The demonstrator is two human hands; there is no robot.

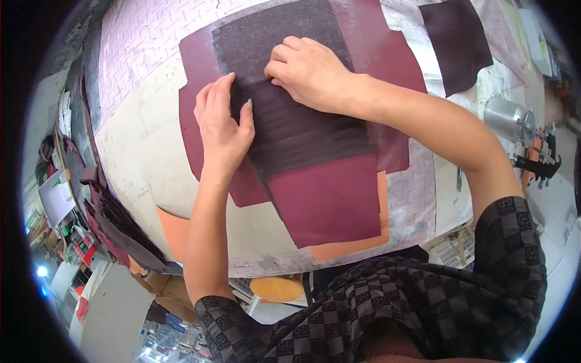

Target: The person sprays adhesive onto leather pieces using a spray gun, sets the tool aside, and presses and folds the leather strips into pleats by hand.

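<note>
Busy workshop, and the bench [136, 157] is covered in pale sheets plus some lilac patterned paper [142, 57]. Lying in the middle is a leather-like burgundy panel [396, 66] with notched corners, and on top of that a dark rippled strip [311, 142]. Past the strip there's a mottled grey-black patch [272, 36], and at the wearer's end a plain burgundy flap [333, 199] over an orange piece [351, 249].

The 2 hands are apart. Left hand [223, 127] sits at the strip's left edge, thumb clear of the fingers. Right hand [311, 72] rests on the strip with fingers curled; can't tell if it's pinching anything.

Off to the right: a dark offcut [457, 45] and a metal pot [507, 117]. The checked shirt [339, 308] has small H-like marks. Any lettering on the background clutter is too small to read.
</note>
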